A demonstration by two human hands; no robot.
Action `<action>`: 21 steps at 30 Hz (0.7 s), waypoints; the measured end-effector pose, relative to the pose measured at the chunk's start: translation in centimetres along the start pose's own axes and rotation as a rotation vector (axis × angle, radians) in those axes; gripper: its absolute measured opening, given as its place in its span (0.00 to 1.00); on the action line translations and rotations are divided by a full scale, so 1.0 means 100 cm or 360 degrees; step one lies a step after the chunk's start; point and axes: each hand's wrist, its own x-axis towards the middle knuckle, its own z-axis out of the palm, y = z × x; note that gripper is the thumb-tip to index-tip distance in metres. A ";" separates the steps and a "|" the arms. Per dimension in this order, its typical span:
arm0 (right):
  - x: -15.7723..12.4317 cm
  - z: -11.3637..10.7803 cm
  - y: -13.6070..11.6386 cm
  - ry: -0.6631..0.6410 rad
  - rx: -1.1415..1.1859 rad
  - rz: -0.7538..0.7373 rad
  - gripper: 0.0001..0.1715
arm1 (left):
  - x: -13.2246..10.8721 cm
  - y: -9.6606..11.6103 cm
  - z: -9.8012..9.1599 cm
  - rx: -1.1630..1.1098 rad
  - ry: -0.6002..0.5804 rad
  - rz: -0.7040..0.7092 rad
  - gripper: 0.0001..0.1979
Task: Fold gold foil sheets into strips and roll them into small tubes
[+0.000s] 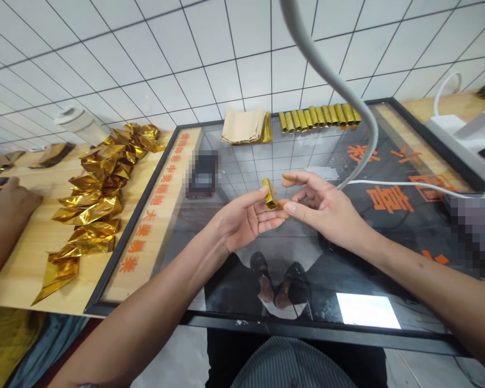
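Observation:
My left hand (242, 221) pinches a short, rolled tube of gold foil paper (269, 194) between thumb and fingers, its open end tilted toward me. Close on the right is my right hand (321, 207), fingers apart and nothing held; its thumb meets the left fingertips just beside the tube. Both hands are above the black glass tabletop (242, 280). Toward the wall lies a stack of brown-backed gold sheets (242, 127). A row of several finished-looking gold tubes (319, 117) stands to the right of that stack.
Folded gold foil pieces (95, 202) overlap in a line on the wooden table at left, near another person's hand (14, 199). A blurred dark device (202, 173) lies on the glass. A grey cable (327, 54) hangs in front; a white power strip (463, 132) sits right.

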 end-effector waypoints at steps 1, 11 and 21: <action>-0.001 0.001 -0.001 -0.0006 0.0005 0.0000 0.37 | 0.000 0.000 0.000 -0.0008 -0.0006 0.0027 0.12; -0.006 0.007 -0.007 0.0030 -0.0360 -0.0361 0.33 | 0.000 -0.004 0.004 -0.0090 -0.0059 0.0100 0.14; -0.004 -0.005 -0.002 -0.0021 -0.0410 -0.0494 0.38 | 0.000 0.003 -0.004 0.0047 -0.0079 -0.0091 0.16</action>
